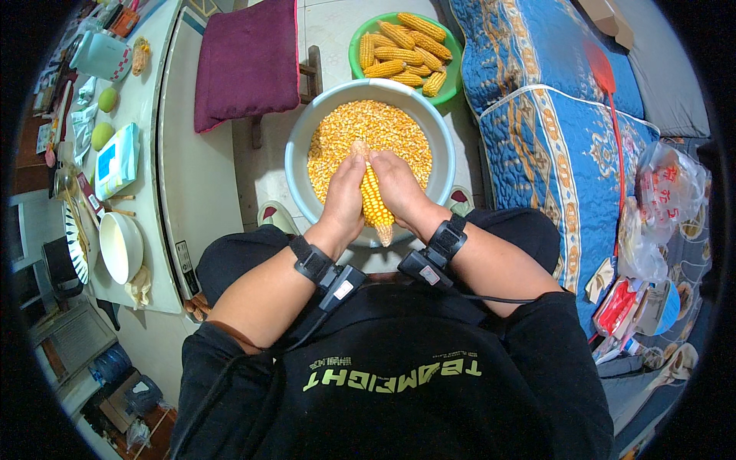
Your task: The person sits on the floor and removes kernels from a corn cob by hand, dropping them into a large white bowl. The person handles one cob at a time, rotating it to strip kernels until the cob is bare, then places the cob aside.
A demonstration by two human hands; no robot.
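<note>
Both my hands are closed around one ear of yellow corn [376, 201] above the near part of a light blue plastic basin [292, 158]. My left hand [345, 195] grips it from the left and my right hand [399, 181] from the right, thumbs close together near its far end. A pale, bare stretch of cob shows beyond the thumbs; the kernelled part points towards me, its tip over the basin's near rim. Loose corn kernels [368, 121] cover the basin's bottom. Behind it, a green plastic basin [355, 60] holds several whole ears of corn [399, 54].
A stool with a purple cushion [247, 63] stands left of the basins. Further left, a table [146, 172] bears a white bowl [122, 247], green fruit [102, 136] and a packet [118, 161]. On the right, a blue quilted cover [517, 149] lies beside a red fly swatter [614, 138] and plastic bags [667, 184].
</note>
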